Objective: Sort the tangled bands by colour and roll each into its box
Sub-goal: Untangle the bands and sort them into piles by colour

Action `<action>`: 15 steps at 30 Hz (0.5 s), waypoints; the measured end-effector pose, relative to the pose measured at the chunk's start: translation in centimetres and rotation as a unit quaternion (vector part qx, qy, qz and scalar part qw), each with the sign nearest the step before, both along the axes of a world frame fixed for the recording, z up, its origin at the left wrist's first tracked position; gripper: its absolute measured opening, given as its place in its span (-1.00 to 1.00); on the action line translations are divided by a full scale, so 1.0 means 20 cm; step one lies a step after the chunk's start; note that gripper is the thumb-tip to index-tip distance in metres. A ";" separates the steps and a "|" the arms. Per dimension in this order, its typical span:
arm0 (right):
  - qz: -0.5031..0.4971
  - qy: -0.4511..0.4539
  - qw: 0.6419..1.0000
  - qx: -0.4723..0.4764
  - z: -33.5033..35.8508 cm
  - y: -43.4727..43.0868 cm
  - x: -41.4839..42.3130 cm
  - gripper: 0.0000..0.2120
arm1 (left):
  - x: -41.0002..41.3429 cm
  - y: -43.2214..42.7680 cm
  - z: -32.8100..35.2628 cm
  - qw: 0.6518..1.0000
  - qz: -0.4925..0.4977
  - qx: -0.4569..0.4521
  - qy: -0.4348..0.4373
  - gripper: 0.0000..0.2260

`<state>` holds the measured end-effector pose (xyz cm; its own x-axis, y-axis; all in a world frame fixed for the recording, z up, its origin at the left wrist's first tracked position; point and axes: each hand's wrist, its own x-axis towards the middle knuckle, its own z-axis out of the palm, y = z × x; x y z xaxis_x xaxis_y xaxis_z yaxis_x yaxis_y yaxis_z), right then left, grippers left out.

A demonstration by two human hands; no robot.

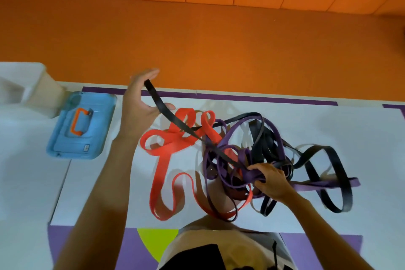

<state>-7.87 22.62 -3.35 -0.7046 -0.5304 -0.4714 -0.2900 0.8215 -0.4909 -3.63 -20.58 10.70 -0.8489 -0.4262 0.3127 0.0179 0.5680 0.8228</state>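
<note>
A tangle of flat bands lies on the white table (285,125). The red band (163,160) spreads over the left half of the heap, the purple band (221,144) coils in the middle, and black bands (333,173) loop out to the right. My left hand (140,105) is raised at the far left of the heap with a black band strand (162,105) draped across its palm, fingers fairly straight, thumb by the strand. My right hand (271,182) grips a bunch of purple and black strands at the near middle of the tangle.
A blue box lid (65,144) with an orange handle lies at the table's left. Beside it at the far left stands a pale translucent container (32,87). An orange floor lies beyond the far edge. Purple and yellow-green mat shapes show at the near edge.
</note>
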 end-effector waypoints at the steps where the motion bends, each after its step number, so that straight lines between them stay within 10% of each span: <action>1: -0.002 -0.002 1.000 0.000 0.00 0.00 0.01 -0.56 | 0.01 0.00 -0.03 1.000 -0.011 -0.007 -0.006 -0.31; 8: -0.015 0.010 1.000 0.005 -0.01 0.02 0.04 -0.57 | 0.21 -0.07 -0.43 0.947 0.053 0.057 -0.312 -0.32; 15: -0.031 0.008 0.999 0.003 -0.01 0.00 0.05 -0.63 | 0.41 -0.19 -0.64 0.896 0.104 -0.002 -0.431 -0.50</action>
